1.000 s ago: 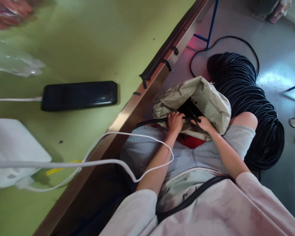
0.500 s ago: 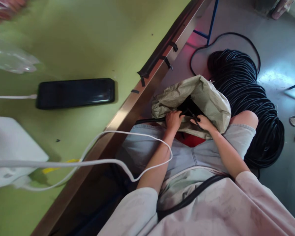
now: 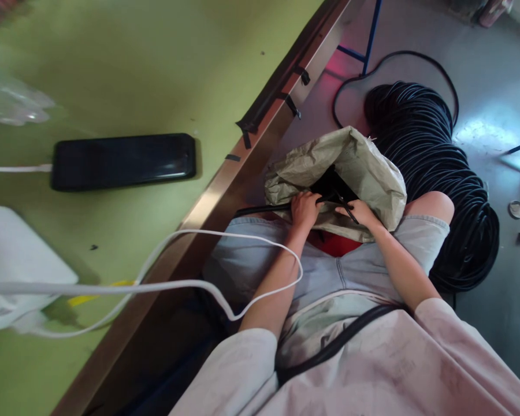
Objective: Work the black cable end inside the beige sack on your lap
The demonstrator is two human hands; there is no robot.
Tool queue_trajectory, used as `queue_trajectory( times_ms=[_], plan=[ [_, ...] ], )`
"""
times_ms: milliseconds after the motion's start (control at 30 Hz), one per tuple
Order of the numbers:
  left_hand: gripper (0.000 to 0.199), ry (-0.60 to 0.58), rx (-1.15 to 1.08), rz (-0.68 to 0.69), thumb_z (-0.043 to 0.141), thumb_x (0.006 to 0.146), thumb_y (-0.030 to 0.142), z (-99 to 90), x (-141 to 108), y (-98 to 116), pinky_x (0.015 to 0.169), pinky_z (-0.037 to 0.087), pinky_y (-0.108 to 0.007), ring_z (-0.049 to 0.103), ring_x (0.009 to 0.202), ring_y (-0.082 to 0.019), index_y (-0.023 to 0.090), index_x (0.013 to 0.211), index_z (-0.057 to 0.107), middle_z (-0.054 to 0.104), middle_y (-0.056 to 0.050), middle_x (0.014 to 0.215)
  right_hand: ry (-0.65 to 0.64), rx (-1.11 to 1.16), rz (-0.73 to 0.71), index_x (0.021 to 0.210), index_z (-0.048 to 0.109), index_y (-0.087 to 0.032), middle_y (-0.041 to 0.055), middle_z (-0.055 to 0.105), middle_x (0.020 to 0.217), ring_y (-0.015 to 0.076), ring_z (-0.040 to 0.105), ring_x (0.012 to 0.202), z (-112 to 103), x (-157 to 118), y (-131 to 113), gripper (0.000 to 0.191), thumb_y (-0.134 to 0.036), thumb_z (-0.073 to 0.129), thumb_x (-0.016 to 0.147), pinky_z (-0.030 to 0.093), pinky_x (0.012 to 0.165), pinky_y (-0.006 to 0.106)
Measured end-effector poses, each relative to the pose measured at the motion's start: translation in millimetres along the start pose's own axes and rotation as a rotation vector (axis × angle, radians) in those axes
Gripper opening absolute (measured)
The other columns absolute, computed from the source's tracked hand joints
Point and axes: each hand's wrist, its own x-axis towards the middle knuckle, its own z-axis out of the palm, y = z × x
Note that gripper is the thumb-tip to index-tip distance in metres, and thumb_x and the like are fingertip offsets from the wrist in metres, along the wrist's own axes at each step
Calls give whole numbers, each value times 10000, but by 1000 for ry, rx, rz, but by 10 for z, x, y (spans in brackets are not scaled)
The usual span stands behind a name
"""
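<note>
Black Cable and Dark Tool Held at Sack Mouth

The counter occupies the left side of the view. On the floor at upper right lies a large coil of black cable. Between counter and coil, over the person's lap, a beige sack stands with its mouth gaping; the interior is dark and its contents cannot be identified. A white box and a black phone rest on the counter. A white cord runs in front of the left forearm.

The left hand is at the near edge of the sack mouth, fingers curled over a black cable that extends toward the counter side. The right hand is just beside it, fingers pinching a slender dark tool; its type is too small to confirm.

Change noted: the tool now shows as a straighter, narrower line than in the preceding views, where a curved outline was visible. This suggests its handles were turned or brought together. Both hands keep their positions, so work apparently remains at the same section of cable.
</note>
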Motion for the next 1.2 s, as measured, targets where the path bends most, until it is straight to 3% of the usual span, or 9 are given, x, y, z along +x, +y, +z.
queue_trajectory(
  times_ms=[200,400,600,800,933,1067,1200],
  plan=[
    [322,-1,12,-10,603,998,336,-26,-20,28,1025,440,-459,597,1207,-335,240,1274,740,733,-121,1221,134,-39,-16,772,699,-175,36,682,735,173,619,712,22,39,41,541,-681,619,947,388,628,251],
    [320,2,18,-16,575,1008,339,-15,-23,37,1033,431,-460,589,1207,-336,258,1273,736,731,-114,1229,60,-115,-135,848,700,-178,79,701,939,192,647,845,52,50,66,527,-689,623,949,436,718,245],
    [305,33,14,-25,580,990,267,-15,-43,57,1030,411,-466,565,1197,-327,287,1241,753,723,-98,1217,44,-212,-122,833,715,-172,110,715,941,216,665,850,30,29,37,520,-682,671,922,423,687,257],
    [318,82,27,-39,551,995,231,-4,-50,60,1025,399,-478,558,1187,-335,280,1239,749,722,-104,1189,78,-196,-27,736,712,-179,67,690,720,193,616,675,-40,-22,-40,483,-635,740,890,314,586,283],
    [306,89,46,-41,556,994,241,20,-43,47,1016,411,-472,568,1173,-330,278,1224,753,733,-94,1186,122,-146,23,716,692,-179,44,660,671,177,591,636,-41,-15,-19,546,-688,675,914,299,569,284],
    [310,84,45,-53,569,984,244,31,-38,37,1021,416,-470,570,1185,-331,279,1236,747,733,-99,1188,121,-148,-9,785,707,-171,69,699,775,194,623,704,-4,13,22,545,-684,628,950,350,607,275],
    [314,85,19,-65,573,987,258,28,-33,38,1033,409,-476,569,1198,-340,260,1249,745,728,-117,1189,40,-168,-90,828,710,-164,111,717,919,218,660,826,14,4,1,559,-702,619,954,409,675,264]
  ],
)
